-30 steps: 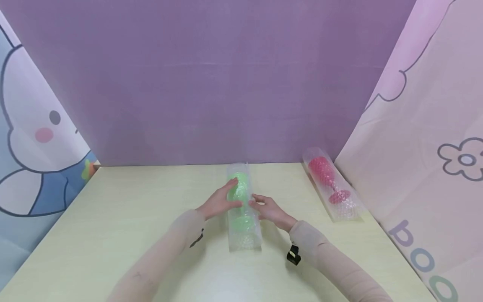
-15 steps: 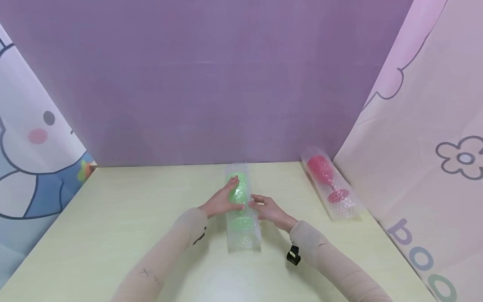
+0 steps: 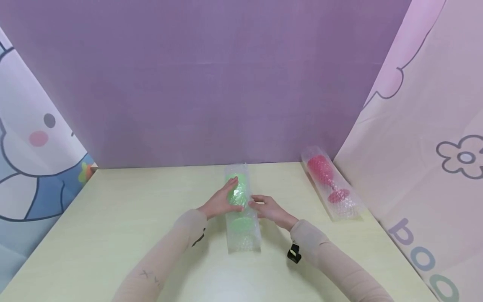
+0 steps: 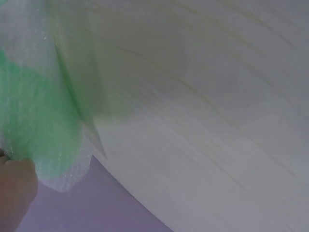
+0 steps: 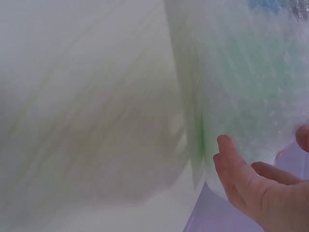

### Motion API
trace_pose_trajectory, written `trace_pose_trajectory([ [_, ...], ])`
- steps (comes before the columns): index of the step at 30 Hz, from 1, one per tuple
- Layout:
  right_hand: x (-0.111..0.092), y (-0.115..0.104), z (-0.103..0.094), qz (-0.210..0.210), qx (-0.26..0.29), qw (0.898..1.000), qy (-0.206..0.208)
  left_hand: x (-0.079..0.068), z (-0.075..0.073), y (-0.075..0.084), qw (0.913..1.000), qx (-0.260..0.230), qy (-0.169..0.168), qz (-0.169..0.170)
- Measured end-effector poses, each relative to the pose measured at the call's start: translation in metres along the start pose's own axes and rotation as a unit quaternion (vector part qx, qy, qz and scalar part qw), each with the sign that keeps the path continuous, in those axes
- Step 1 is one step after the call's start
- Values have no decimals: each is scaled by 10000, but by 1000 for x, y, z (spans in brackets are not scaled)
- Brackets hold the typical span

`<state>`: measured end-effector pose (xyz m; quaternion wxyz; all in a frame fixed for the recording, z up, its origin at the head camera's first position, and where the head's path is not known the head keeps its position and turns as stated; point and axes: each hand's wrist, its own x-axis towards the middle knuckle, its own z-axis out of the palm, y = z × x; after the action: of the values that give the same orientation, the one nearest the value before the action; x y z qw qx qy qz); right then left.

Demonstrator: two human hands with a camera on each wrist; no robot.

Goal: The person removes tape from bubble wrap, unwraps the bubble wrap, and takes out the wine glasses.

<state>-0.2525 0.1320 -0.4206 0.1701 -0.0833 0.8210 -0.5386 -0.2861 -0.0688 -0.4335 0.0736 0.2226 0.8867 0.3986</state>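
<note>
A green stemmed goblet [image 3: 241,193] in clear bubble wrap lies lengthwise at the middle of the table, its bowl toward the back. My left hand [image 3: 220,201] rests over it from the left, thumb and a finger spread apart on the wrap. In the left wrist view, fingertips [image 4: 19,166] touch the wrap near the bowl end. My right hand [image 3: 273,212] is at the wrap's right edge, fingers fairly straight with their tips at the edge; the right wrist view shows those fingers [image 5: 236,169] against the bubble wrap [image 5: 256,111].
A second goblet [image 3: 322,170], red and also in bubble wrap, lies at the right back of the pale wooden table [image 3: 143,201], by the right wall sheet [image 3: 426,126]. A purple backdrop [image 3: 211,84] stands behind the table; a cartoon sheet [image 3: 41,159] flanks the left.
The whole head view has shifted slightly. Both hands and the green goblet keep nearly the same places.
</note>
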Motion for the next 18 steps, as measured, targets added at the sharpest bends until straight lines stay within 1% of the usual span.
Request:
trace_pose_trajectory([
  [4,0,-5,-1,2,-364,9991,238,1,3,-2,10000,-15,52,26],
  [6,1,-7,-1,-170,-621,9969,458,1,4,-3,10000,-25,74,28],
  [7,3,-7,-1,-310,-774,9948,591,1,4,-3,10000,-7,76,13],
  [9,7,-9,-1,-758,-1030,9882,841,1,5,-3,9999,16,107,38],
  [12,17,-12,0,-1580,-1388,9713,1115,1,4,-3,9998,9,166,109],
  [14,24,-14,2,-1960,-1521,9621,1128,1,4,-2,9997,-8,183,133],
  [16,31,-16,4,-2145,-1621,9572,1073,1,4,-1,9998,-58,159,120],
  [18,36,-18,6,-2175,-1730,9552,1021,1,4,-2,9998,-113,128,126],
])
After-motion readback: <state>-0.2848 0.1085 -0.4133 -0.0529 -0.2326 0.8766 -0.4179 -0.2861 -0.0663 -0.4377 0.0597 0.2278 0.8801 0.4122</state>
